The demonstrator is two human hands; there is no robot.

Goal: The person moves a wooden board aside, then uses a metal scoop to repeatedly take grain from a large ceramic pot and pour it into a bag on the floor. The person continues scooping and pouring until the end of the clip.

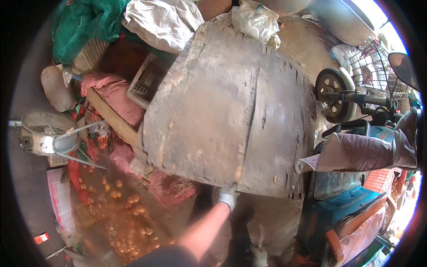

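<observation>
A large weathered wooden board (pixel 211 107) fills the middle, with cracks and split edges. My left hand (pixel 226 197), in a glove with a striped cuff, grips its lower edge, fingers partly hidden at the board. My right hand (pixel 259 254), also gloved, is low at the bottom edge, apart from the board; a pale curved shape rises from it, and I cannot make out its grip. Left of the board lie pink sacks (pixel 111 98), a wooden plank (pixel 111 115) and a grey plastic crate (pixel 147 78).
A standing fan (pixel 49 133) is at left, above scattered small round orange-brown items (pixel 133 209). Green netting (pixel 84 26) and white sacks (pixel 160 22) lie beyond. A scooter with a front wheel (pixel 329 95), padded cover (pixel 356 151) and teal body (pixel 333 209) stands at right.
</observation>
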